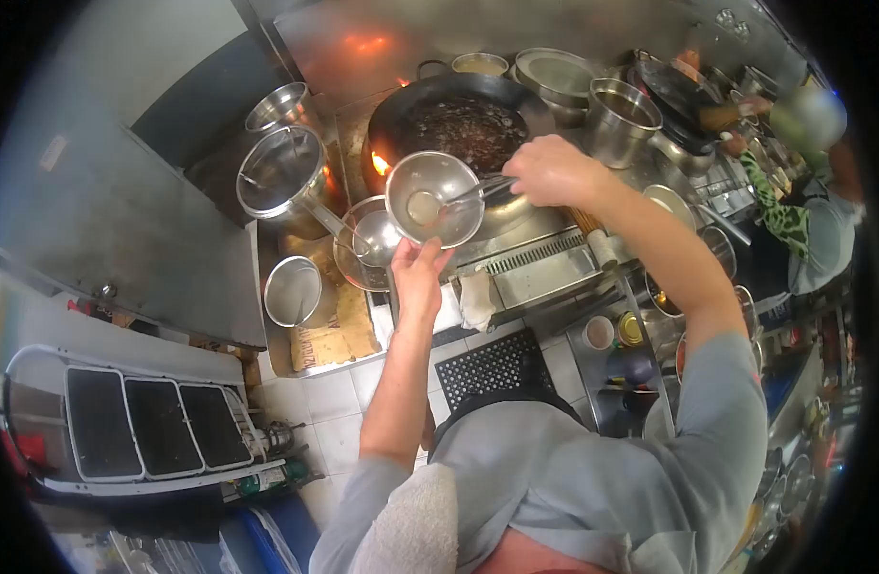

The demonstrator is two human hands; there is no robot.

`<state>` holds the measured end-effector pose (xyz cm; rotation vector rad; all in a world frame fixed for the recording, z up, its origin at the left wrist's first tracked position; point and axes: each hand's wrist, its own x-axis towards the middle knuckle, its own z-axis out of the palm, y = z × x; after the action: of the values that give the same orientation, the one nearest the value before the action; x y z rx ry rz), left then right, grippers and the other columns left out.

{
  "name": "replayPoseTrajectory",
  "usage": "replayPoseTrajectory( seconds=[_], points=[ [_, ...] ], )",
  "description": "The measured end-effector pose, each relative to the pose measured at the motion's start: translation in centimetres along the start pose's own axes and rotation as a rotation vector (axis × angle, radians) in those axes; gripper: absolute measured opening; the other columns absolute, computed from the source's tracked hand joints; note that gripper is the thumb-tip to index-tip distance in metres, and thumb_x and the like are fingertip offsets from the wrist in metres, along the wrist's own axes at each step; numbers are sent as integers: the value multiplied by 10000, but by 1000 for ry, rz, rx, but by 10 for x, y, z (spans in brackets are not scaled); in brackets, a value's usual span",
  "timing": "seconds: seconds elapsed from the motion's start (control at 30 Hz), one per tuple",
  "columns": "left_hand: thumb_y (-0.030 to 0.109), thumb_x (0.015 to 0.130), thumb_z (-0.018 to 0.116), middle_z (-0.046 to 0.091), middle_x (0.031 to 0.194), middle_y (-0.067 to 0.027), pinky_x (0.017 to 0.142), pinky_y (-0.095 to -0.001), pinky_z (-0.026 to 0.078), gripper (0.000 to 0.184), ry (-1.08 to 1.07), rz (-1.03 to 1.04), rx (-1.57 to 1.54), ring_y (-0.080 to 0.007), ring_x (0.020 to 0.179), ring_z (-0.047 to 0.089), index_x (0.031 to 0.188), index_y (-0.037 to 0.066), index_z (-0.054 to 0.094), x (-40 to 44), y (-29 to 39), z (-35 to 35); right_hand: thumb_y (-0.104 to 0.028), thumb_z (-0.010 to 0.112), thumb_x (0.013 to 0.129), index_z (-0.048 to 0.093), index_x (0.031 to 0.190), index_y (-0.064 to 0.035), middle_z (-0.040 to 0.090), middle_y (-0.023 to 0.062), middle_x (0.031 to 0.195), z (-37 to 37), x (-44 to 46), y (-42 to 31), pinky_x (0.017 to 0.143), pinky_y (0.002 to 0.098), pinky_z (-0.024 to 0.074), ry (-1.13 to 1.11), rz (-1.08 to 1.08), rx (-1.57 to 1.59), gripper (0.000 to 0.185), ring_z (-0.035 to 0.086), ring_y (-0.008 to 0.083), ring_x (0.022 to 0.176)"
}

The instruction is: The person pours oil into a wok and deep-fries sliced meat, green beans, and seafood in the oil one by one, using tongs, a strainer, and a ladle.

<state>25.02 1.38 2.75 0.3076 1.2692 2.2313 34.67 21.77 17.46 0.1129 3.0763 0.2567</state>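
My left hand (420, 273) grips the near rim of a metal bowl (438, 175), which is tilted and has a small pale patch at its bottom. A metal utensil (478, 189), whose tip reaches into the bowl, is held by its handle in my right hand (547, 172). Just behind the bowl, a large dark wok (545, 113) contains dark bubbling liquid, with flame at its left edge. Below and left of the bowl is a metal strainer or ladle (368, 239), partly hidden by it.
Metal pots (626, 129) stand right of the wok. At the left are a strainer-topped pot (282, 172) and a steel container (296, 290) beside cardboard (344, 335). Another person (822, 225) works at the far right. A perforated black mat (492, 368) lies on the floor.
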Motion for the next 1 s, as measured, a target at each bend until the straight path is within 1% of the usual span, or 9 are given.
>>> replayPoseTrajectory(
  seconds=[0.27,0.43,0.53,0.6,0.67,0.7,0.8,0.9,1.0],
  points=[
    [-15,841,529,548,1120,-79,903,-409,490,212,-17,-75,-96,-184,1056,534,1051,13,521,-8,6,-19,-269,636,762,698,863,-114,676,107,837,-42,-5,22,732,395,515,139,395,14,195,649,292,828],
    [-20,844,525,557,1105,-81,940,-400,468,274,-35,-196,-93,-200,1061,540,1115,22,515,-35,-16,-42,-280,568,832,650,960,-33,660,168,946,89,21,33,779,407,512,21,604,5,290,642,303,898],
    [-37,834,537,550,1081,-99,905,-386,500,247,-41,-245,-129,-195,1018,539,1078,-13,503,-65,-15,-37,-317,530,878,623,1028,-26,646,192,969,125,4,21,811,418,503,333,878,301,340,633,333,909],
    [-43,836,537,553,1061,-105,898,-390,501,247,-87,-241,-150,-198,996,540,1079,-9,504,-72,-25,-41,-190,539,817,668,892,-55,639,169,956,161,-11,33,767,435,515,298,741,251,201,633,326,890],
    [-49,831,542,557,1040,-112,886,-395,503,254,-152,-287,-82,-203,961,545,1079,-6,506,-78,-35,-37,-157,545,765,687,894,-123,630,137,892,153,-40,18,751,421,522,426,851,352,194,633,314,841],
    [-52,826,546,560,1028,-115,877,-398,504,261,-175,-313,-11,-206,938,549,1080,-5,508,-82,-36,-35,-176,549,773,680,896,-114,638,156,884,143,-68,3,732,432,521,567,702,255,190,631,322,843],
    [-51,800,565,560,1060,-134,848,-380,500,306,-397,-409,73,-228,941,558,1096,-10,501,-107,-41,-20,-301,519,857,578,862,-4,622,206,816,102,-188,-92,727,458,487,672,941,697,303,611,386,788],
    [-23,787,563,564,1072,-143,816,-369,501,317,-723,-591,315,-236,946,567,1098,-26,501,-119,-81,-13,-324,508,907,571,990,9,617,220,863,147,-321,-195,740,436,460,848,810,969,348,598,369,838],
    [22,779,561,567,1054,-106,802,-393,487,374,-975,-795,656,-223,930,574,1145,4,484,-182,-140,27,-325,527,896,591,1085,2,631,219,963,160,-440,-321,790,412,463,886,1415,1193,383,621,320,887]
  ],
)
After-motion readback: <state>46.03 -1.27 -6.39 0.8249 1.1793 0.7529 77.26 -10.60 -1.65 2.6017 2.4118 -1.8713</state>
